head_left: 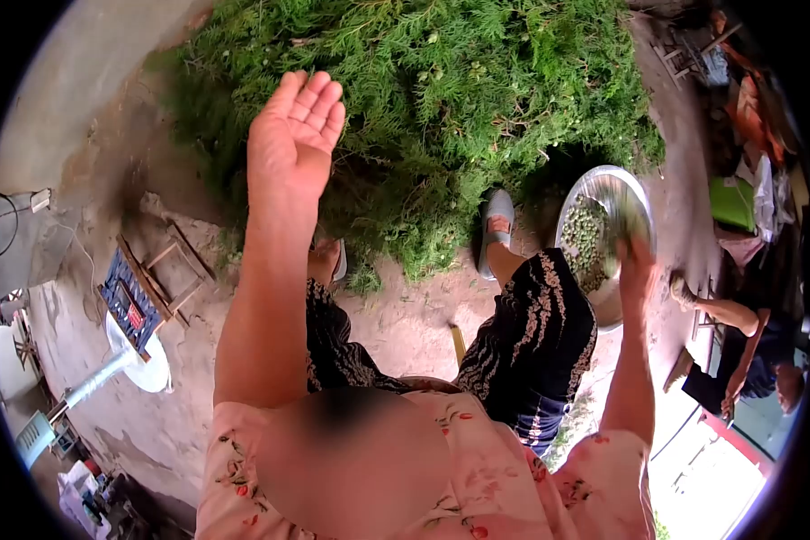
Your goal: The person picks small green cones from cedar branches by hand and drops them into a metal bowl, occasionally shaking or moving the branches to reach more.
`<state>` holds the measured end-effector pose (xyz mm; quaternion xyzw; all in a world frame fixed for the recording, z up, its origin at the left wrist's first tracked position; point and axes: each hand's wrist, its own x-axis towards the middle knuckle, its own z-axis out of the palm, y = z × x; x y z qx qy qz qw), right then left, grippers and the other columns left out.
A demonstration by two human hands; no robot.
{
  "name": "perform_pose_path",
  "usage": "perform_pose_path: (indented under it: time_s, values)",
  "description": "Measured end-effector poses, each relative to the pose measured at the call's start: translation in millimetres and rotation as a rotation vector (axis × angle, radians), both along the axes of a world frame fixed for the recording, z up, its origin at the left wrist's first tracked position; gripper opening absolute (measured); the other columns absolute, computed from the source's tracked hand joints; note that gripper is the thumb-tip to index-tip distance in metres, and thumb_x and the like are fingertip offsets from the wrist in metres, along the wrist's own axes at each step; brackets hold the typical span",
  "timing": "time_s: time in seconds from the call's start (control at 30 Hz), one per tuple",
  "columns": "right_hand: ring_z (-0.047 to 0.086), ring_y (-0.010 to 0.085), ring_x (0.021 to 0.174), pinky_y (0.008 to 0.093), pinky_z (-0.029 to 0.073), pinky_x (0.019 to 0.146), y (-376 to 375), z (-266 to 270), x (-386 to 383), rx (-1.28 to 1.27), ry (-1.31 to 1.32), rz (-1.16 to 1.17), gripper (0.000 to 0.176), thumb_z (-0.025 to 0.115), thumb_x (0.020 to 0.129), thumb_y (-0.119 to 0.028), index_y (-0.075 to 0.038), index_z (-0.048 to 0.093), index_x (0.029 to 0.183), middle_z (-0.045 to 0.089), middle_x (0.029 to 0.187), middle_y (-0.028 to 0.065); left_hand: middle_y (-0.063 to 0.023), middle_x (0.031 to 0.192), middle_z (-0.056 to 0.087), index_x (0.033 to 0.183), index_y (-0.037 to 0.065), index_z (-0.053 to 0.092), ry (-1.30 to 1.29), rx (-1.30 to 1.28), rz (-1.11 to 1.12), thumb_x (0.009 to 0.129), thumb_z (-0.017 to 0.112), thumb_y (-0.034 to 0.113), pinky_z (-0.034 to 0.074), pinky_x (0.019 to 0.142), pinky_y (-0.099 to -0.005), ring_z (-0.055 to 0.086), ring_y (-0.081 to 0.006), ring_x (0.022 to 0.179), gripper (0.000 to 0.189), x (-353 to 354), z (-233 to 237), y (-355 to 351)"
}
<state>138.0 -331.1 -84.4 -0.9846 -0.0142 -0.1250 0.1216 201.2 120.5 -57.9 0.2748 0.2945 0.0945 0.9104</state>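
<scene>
My left hand (297, 135) is raised at the left, palm open and fingers together, holding nothing. It hovers over the near edge of a big heap of green leafy branches (441, 99). My right hand (637, 265) reaches out at the right over a round metal bowl (613, 310) on the ground, which holds several small green fruits (585, 234). The fingers look closed on a blurred green sprig (622, 216) above the bowl. My legs in dark patterned trousers (540, 333) stretch toward the heap, with a grey sandal (495, 229) at its edge.
A low wooden stool carrying a blue object (139, 292) stands on the dirt at the left, beside a toppled white fan (130, 364). Another person (747, 346) sits at the right edge, near wooden stools. Bags and clutter lie at the far right.
</scene>
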Motion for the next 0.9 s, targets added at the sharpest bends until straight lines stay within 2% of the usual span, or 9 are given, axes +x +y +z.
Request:
perform_pose_path:
  time_s: [0.13,0.17,0.2,0.23,0.3,0.4,0.6,0.77,0.9]
  values:
    - [0.06,0.0309,0.071,0.0414,0.047,0.061,-179,-84,-160,-0.738,0.688,0.231,0.02,0.06,0.074,-0.023,-0.005,0.062,0.066,0.059,0.068,0.0166,-0.0055,0.087,0.062,0.091,0.002,0.055,-0.003,-0.004,0.102,0.087,0.054,0.017,0.048,0.076,-0.0345,0.059,-0.0185,0.084,0.017,1,-2,31]
    - [0.06,0.0282,0.069,0.0409,0.048,0.064,-210,-80,-181,-0.453,1.049,0.175,0.022,0.065,0.07,-0.028,-0.006,0.063,0.066,0.06,0.071,0.0145,-0.0055,0.087,0.062,0.091,0.002,0.055,0.001,-0.003,0.108,0.087,0.054,0.017,0.048,0.076,-0.0345,0.059,-0.0185,0.084,0.017,0,-2,37]
    - [0.06,0.0261,0.067,0.039,0.048,0.066,-123,-20,-149,-0.195,1.415,-0.482,0.022,0.068,0.067,-0.03,-0.008,0.065,0.07,0.062,0.075,0.0115,-0.0054,0.086,0.062,0.091,0.002,0.056,0.011,-0.004,0.143,0.087,0.054,0.018,0.048,0.076,-0.0346,0.059,-0.0185,0.084,0.017,0,0,42]
    - [0.058,0.0272,0.064,0.0375,0.047,0.063,-189,-52,-174,-0.459,0.955,0.098,0.017,0.064,0.072,-0.023,-0.007,0.063,0.067,0.061,0.073,0.0115,-0.0054,0.085,0.062,0.09,0.002,0.056,0.021,-0.007,0.177,0.087,0.053,0.018,0.048,0.076,-0.0346,0.06,-0.0185,0.083,0.017,0,1,47]
    - [0.057,0.0304,0.063,0.0385,0.045,0.061,-190,-64,-130,-0.693,0.561,0.312,0.019,0.059,0.075,-0.021,-0.004,0.061,0.067,0.061,0.069,0.0122,-0.0052,0.085,0.063,0.091,0.001,0.056,0.013,-0.013,0.181,0.087,0.053,0.018,0.047,0.075,-0.0349,0.06,-0.0184,0.083,0.017,-2,1,54]
    - [0.055,0.0355,0.067,0.0402,0.044,0.063,-12,0,-10,-0.019,0.463,0.263,0.019,0.053,0.08,-0.017,0.001,0.059,0.075,0.057,0.07,0.0184,-0.0051,0.084,0.062,0.09,0.001,0.056,-0.015,-0.043,0.215,0.087,0.053,0.016,0.047,0.075,-0.0347,0.059,-0.0182,0.082,0.016,-2,3,60]
    - [0.058,0.0238,0.08,0.0317,0.046,0.067,181,-85,55,0.339,1.115,0.716,0.022,0.052,0.077,0.0,0.002,0.055,0.099,0.058,0.098,0.0159,-0.0059,0.083,0.061,0.088,0.003,0.055,-0.073,-0.044,0.215,0.086,0.054,0.014,0.047,0.072,-0.0325,0.059,-0.0174,0.077,0.011,-6,4,59]
    - [0.055,0.034,0.095,0.039,0.047,0.077,252,-161,54,-0.171,0.678,0.74,0.034,0.049,0.075,0.003,-0.001,0.049,0.109,0.043,0.121,0.0175,-0.0059,0.084,0.061,0.09,0.0,0.056,-0.121,-0.074,0.168,0.086,0.054,0.013,0.046,0.074,-0.0337,0.058,-0.0175,0.08,0.014,-8,3,60]
    - [0.061,0.0282,0.083,0.0377,0.051,0.065,265,-187,69,-0.398,0.696,0.684,0.026,0.054,0.072,0.0,-0.004,0.055,0.097,0.057,0.101,0.0142,-0.0054,0.082,0.062,0.089,0.001,0.056,-0.088,-0.08,0.155,0.086,0.055,0.013,0.047,0.072,-0.0328,0.059,-0.0169,0.077,0.013,-7,5,56]
